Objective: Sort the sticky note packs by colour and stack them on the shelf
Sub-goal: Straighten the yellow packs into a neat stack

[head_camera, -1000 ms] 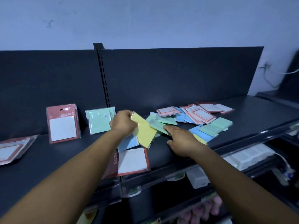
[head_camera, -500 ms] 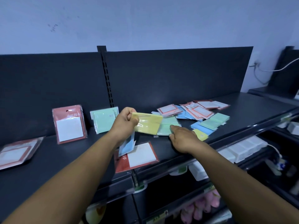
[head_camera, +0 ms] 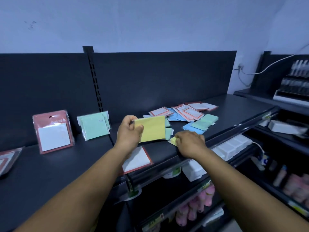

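My left hand (head_camera: 129, 131) grips a yellow sticky note pack (head_camera: 153, 128) by its left edge, held above the black shelf (head_camera: 50, 169). My right hand (head_camera: 190, 144) pinches a second, smaller-looking yellow pack (head_camera: 173, 140) lying on the shelf near its front edge. A red-framed white pack (head_camera: 53, 131) and a stack of green packs (head_camera: 93, 125) lean upright against the back panel at left. A mixed pile of red, blue and green packs (head_camera: 189, 114) lies at the right. Another red-framed pack (head_camera: 137, 159) lies flat under my left wrist.
A red pack (head_camera: 8, 159) lies at the far left edge. The shelf's front lip (head_camera: 234, 131) runs diagonally; lower shelves hold white boxes (head_camera: 232, 146) and pink items (head_camera: 192, 208). A slotted upright (head_camera: 94, 77) divides the back panel. Another rack (head_camera: 294, 84) stands at the right.
My left hand turned the yellow pack flat towards me and raised it. My right hand slid right along the shelf front onto the small yellow pack. The blue pack under my left hand is out of sight.
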Demonstrator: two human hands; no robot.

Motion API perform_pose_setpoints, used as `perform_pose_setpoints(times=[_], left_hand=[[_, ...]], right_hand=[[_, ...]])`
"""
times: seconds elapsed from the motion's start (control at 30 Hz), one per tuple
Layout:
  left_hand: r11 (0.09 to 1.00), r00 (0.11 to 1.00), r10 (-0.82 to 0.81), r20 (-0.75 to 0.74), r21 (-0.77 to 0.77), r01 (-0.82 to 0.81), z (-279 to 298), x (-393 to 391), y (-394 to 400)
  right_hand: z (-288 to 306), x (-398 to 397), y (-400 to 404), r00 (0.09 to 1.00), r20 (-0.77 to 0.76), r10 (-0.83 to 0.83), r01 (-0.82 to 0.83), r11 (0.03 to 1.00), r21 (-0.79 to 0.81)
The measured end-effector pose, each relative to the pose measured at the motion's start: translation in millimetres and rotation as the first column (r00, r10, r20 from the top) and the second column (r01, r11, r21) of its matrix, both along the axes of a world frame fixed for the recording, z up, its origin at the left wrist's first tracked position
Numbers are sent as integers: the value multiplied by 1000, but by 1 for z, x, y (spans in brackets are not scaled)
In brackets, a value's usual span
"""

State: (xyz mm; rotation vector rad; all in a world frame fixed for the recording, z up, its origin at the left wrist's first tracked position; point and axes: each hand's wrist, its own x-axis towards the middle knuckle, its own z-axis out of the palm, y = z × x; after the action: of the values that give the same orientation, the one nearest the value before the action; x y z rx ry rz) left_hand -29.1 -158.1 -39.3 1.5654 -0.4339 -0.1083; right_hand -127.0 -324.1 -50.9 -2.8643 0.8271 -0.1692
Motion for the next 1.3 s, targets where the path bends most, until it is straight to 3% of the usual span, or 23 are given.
perform_pose_setpoints(times=[0.07,0.17,0.23,0.47,0.73,1.07,1.3], left_hand=[[1000,1000,18,-15,-10,-18,-1,-5,-4],[999,999,48,-22,-12,-48,0,-11,-11],[998,997,70,-17,2,-70,2,-14,-15],[984,983,179,-28,-1,-179,4,-20,-27],[928,930,344,-132,-105,-358,15,-33,-11],[786,810,561,-174,-197,-586,28,-49,64],[694,715,693,-92,-186,-696,32,-66,148]], right_hand=[[5,-2,-4,999,22,-48,48,999,6],[9,2,-13,988,-115,-102,105,994,20],[11,5,-17,990,-115,-76,80,996,29],[26,9,-31,983,182,-19,-45,939,342],[52,12,-23,876,476,80,-255,914,315],[53,38,48,782,589,204,-492,783,381],[53,46,136,728,629,271,-644,585,494]])
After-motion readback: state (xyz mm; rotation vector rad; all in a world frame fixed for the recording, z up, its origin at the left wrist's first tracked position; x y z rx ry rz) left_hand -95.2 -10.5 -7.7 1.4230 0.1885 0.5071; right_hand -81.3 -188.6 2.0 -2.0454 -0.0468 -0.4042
